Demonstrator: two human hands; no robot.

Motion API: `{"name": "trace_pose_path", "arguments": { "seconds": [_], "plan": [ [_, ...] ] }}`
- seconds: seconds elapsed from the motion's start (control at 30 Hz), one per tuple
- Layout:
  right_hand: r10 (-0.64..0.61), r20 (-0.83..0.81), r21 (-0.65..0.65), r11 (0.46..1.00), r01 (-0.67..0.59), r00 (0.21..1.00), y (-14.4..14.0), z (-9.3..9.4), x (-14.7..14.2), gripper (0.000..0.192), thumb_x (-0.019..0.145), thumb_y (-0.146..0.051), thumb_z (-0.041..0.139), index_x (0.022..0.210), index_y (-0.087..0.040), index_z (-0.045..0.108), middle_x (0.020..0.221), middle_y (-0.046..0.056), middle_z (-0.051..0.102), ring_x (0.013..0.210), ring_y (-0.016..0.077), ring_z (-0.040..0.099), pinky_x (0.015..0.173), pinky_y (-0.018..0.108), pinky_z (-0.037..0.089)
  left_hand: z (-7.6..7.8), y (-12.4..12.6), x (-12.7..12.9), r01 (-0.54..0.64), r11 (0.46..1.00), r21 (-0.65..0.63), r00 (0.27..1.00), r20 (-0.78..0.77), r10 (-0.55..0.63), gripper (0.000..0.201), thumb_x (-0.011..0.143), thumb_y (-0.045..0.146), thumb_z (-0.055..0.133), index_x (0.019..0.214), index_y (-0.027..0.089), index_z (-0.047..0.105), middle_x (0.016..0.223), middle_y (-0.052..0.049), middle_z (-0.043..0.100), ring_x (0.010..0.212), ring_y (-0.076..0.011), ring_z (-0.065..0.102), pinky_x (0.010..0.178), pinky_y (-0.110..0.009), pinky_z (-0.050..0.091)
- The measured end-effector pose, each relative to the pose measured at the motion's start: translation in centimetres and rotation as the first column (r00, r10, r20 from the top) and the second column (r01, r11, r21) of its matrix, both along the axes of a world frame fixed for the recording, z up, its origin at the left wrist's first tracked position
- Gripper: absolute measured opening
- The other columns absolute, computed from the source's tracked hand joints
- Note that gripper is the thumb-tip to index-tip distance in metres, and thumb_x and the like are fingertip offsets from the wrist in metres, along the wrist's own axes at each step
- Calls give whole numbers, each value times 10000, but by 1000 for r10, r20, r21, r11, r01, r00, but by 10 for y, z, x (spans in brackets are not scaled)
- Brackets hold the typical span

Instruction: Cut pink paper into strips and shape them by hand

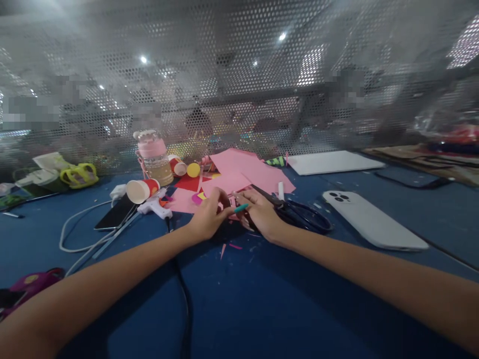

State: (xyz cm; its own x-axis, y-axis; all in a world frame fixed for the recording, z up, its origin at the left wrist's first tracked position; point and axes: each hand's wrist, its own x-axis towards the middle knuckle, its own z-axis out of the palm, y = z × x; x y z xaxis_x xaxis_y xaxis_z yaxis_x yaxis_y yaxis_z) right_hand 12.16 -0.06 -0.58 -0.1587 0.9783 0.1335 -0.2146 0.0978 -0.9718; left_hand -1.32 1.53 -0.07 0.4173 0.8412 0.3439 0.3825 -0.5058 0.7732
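Head view showed both hands meeting over pink paper point(239, 172) on the blue counter point(262, 299). The left hand point(207, 217) pinched a paper scrap; the right hand point(260, 212) closed its grip on a teal stick point(240, 208), just left of the black scissors point(299, 213).

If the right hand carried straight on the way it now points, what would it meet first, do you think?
Probably the left hand: the right hand points left and slightly away, its fingertips by a small teal piece between them. Depth is unclear.
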Motion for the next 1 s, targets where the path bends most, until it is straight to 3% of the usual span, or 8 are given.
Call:
{"name": "trace_pose_path", "arguments": {
  "seconds": [0.1,0.2,0.37,0.53,0.67,0.77,1.0],
  "plan": [
    [28,-31,26,999,-28,999,-6,0,-3,327,651,-451,624,588,-208,414,324,-110,394,230,55,302,247,190,237,2,-5,0,17,979,201,977,-211,26,142,788,168,477,737,197,347,607,58,441,513,-82,444,479,-192,314],
    [53,-53,34,998,-51,997,-6,-2,-3,330,636,-464,628,616,-211,417,366,-110,419,244,60,325,255,200,254,3,-8,-1,54,953,297,958,-284,34,98,839,173,373,746,199,356,612,41,458,541,-101,453,516,-207,323],
    [2,-38,41,999,-1,999,-4,-3,-3,355,619,-497,631,652,-209,426,443,-100,441,317,70,409,307,204,319,2,-7,-3,41,935,352,940,-330,83,182,879,224,276,713,202,347,578,33,440,505,-113,428,490,-214,306],
    [51,32,18,999,-52,998,-6,-2,-5,347,634,-495,620,632,-215,415,373,-106,403,259,64,333,271,199,238,3,-7,-1,56,930,364,922,-376,92,165,883,217,305,742,195,388,611,17,497,529,-125,475,504,-219,319],
    [103,-42,-2,995,-103,994,-6,-2,-4,325,626,-435,643,608,-215,406,343,-110,402,250,56,313,264,187,210,4,-10,-1,-50,921,386,894,-395,214,121,868,229,380,756,189,408,642,5,543,574,-139,518,533,-228,342],
    [142,-94,-42,988,-146,985,-6,-2,-3,289,651,-392,631,612,-210,410,332,-108,409,251,48,297,262,174,185,3,-11,-1,-103,884,455,856,-413,312,130,857,243,406,740,187,409,640,-6,554,579,-150,529,531,-236,341],
    [111,-111,-48,992,-117,988,-7,-2,-4,294,669,-414,621,635,-208,415,343,-110,404,256,46,303,265,168,189,0,-14,-3,-28,825,564,796,-487,360,172,893,239,308,816,176,449,657,-25,584,567,-154,550,493,-239,298]
  ]
}}
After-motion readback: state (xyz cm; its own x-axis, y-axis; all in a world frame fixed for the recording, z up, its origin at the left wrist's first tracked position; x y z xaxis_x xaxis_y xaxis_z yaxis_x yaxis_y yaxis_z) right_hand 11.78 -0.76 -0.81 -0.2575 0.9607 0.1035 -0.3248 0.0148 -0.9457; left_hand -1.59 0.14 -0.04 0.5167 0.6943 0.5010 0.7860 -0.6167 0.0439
